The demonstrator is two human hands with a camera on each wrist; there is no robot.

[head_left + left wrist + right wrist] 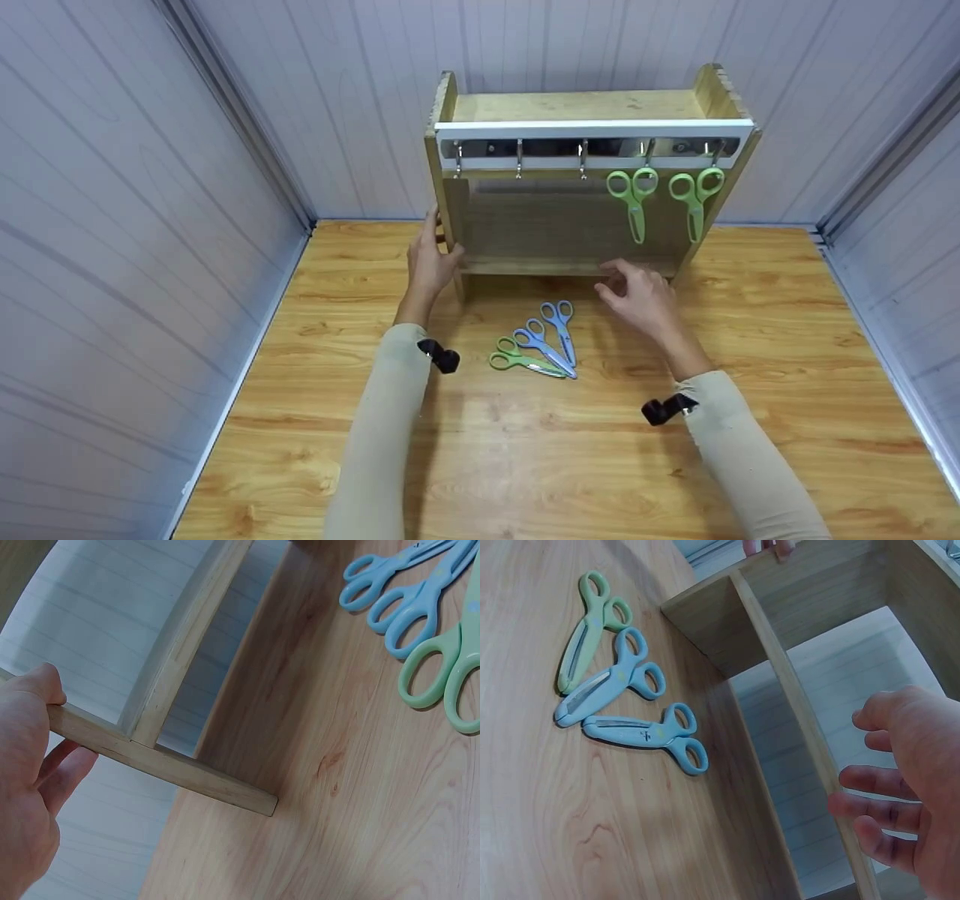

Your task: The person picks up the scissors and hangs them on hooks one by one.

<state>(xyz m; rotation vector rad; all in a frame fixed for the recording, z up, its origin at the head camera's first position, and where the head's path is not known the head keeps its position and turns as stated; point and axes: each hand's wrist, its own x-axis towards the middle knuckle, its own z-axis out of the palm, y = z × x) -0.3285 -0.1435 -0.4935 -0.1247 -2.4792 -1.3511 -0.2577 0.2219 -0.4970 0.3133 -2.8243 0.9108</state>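
A wooden rack with a row of metal hooks stands on the table. My left hand grips its left side panel, thumb on one face and fingers on the other. By the lower front rail, toward its right end, my right hand holds nothing, its fingers loosely bent. Two green scissors hang from the two rightmost hooks. On the table in front of the rack lie green scissors and two blue scissors, their tips close together.
Three bare hooks are on the left part of the metal strip. Pale panel walls enclose the wooden tabletop at the back and both sides.
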